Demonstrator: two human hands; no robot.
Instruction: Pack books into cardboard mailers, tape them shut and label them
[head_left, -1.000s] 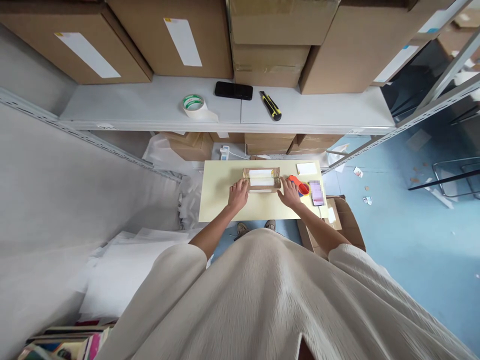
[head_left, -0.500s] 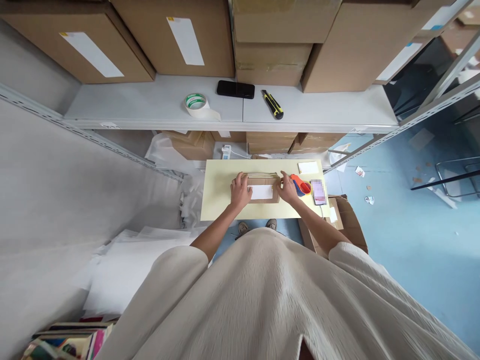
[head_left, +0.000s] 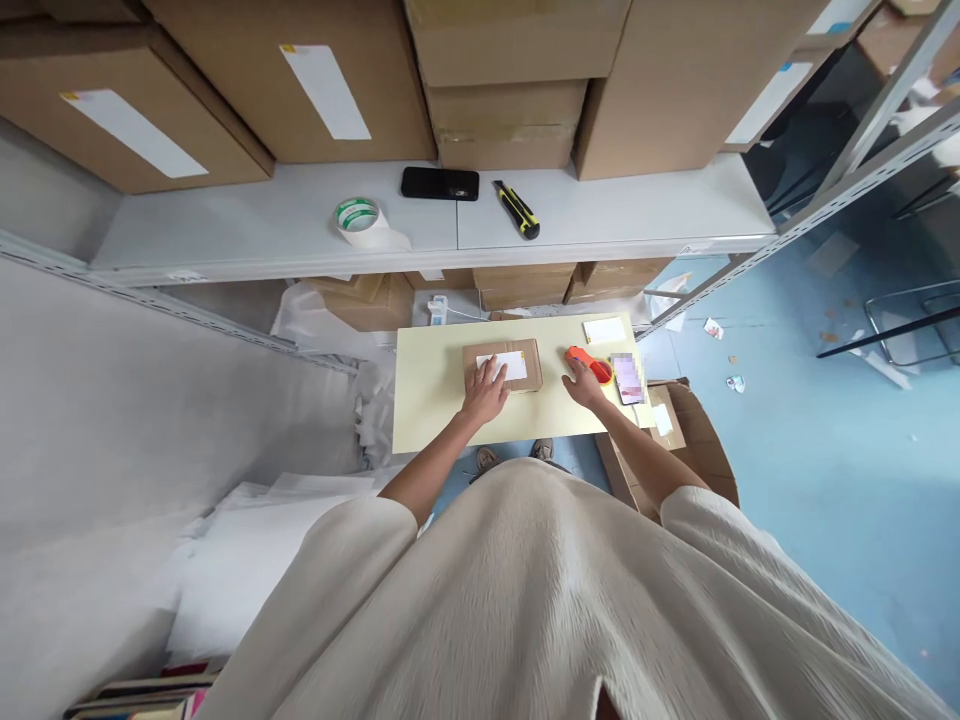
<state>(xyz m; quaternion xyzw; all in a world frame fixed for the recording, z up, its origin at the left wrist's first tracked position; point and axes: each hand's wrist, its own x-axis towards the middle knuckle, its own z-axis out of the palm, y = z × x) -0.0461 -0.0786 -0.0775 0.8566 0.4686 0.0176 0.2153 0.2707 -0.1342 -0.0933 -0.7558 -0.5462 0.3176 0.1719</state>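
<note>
A small closed cardboard box (head_left: 531,362) with a white label (head_left: 516,366) lies flat on the pale yellow table (head_left: 427,400). Fingers spread, my left hand (head_left: 486,394) rests on the box's top and covers part of the label. To the right of the box, my right hand (head_left: 582,384) is at the orange-red tape dispenser (head_left: 601,370). Its fingers reach out to the dispenser's left end and are not wrapped round it; whether they touch it I cannot tell.
A phone with a lit screen (head_left: 628,378) and a white card (head_left: 604,330) lie on the table's right side. Above, the shelf (head_left: 247,220) bears a masking tape roll (head_left: 360,218), a black phone (head_left: 440,184), a utility knife (head_left: 517,210) and large boxes. An open carton (head_left: 705,440) stands below right.
The box has been turned over, label side up. My right hand has left it and moved to the tape dispenser. My left hand has gone from its left end onto its top.
</note>
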